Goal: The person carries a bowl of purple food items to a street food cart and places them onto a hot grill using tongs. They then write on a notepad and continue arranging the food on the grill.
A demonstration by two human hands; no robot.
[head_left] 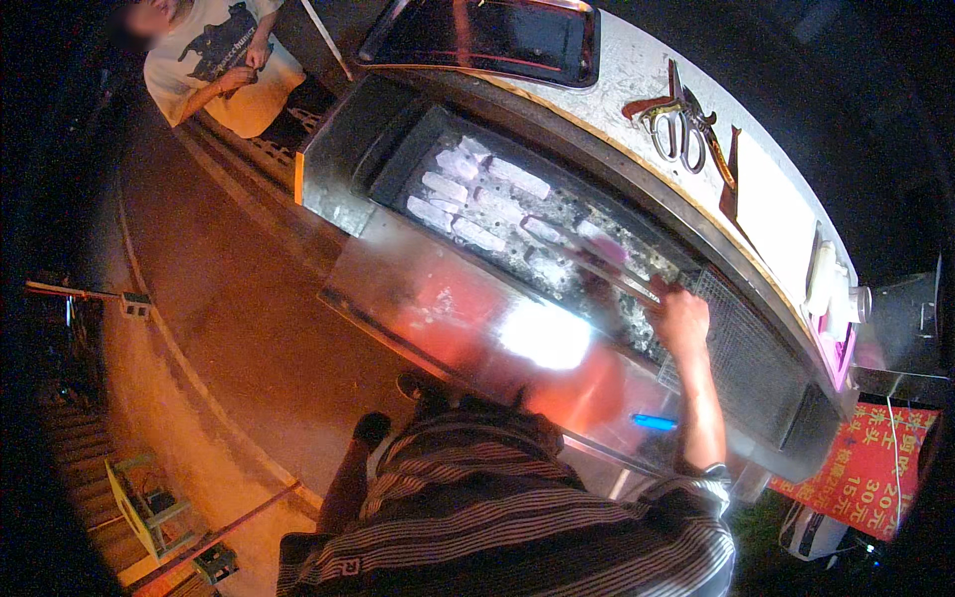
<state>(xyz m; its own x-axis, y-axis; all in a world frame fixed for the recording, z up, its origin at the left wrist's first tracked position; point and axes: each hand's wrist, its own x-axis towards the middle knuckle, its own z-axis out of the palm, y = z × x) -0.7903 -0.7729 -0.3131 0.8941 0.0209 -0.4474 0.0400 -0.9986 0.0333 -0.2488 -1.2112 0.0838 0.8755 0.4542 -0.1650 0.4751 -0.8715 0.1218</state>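
My right hand (680, 317) grips metal tongs (608, 274) over a charcoal grill trough. The tongs reach left to the pale, ash-covered charcoal pieces (518, 177); whether their tips hold a piece cannot be told. Several such pieces lie spread over the trough's perforated bed, mostly in its left half. A wire mesh grate (746, 358) covers the trough's right end, just beside my hand. My left hand (371, 429) hangs low beside my striped shirt, dark and blurred, away from the grill. The grill's metal front ledge (448, 298) reflects a bright light.
Beyond the grill, a curved counter holds a black tray (485, 37), scissors (677, 138), a white board or sheet (776, 205) and white bottles (828, 283) in a pink holder. A blue object (654, 422) lies on the front ledge. Another person (224, 67) is at the upper left.
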